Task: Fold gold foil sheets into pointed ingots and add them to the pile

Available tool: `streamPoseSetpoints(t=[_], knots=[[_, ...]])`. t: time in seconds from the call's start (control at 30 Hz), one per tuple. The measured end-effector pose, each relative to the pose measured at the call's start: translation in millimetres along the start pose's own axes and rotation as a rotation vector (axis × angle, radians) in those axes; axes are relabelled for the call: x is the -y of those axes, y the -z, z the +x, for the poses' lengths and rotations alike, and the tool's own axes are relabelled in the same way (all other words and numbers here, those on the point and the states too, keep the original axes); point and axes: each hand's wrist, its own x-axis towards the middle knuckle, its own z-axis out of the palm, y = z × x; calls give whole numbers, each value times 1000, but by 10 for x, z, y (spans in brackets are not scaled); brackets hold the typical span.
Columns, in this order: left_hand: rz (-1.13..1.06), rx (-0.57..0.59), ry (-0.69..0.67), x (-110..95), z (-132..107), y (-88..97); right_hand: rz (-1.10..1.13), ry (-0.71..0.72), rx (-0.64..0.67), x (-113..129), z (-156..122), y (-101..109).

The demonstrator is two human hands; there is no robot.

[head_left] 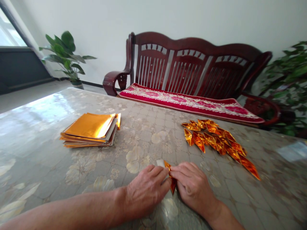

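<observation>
Left hand (146, 191), right hand (193, 188), pinching folded gold foil (173, 186)

Bare forearms (72, 209) — wrinkled left hand (146, 191), right hand (194, 188)

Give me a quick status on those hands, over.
Left hand, right hand pinching a folded gold foil piece. Stack of foil sheets ahead left, heap of folded pieces ahead right. Neither touching the hands.
</observation>
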Motion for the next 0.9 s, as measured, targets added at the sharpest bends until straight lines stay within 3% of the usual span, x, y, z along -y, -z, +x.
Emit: streamPoseSetpoints(t=[0.3, 0.5, 0.9], knots=[[21, 12, -19, -6, 7, 29, 66, -155, 31, -59, 55, -40], [17, 31, -24, 4, 19, 20, -33, -88, 138, -42, 93, -56], [60, 20, -33, -4, 15, -19, -231, -61, 171, 9, 138, -106]])
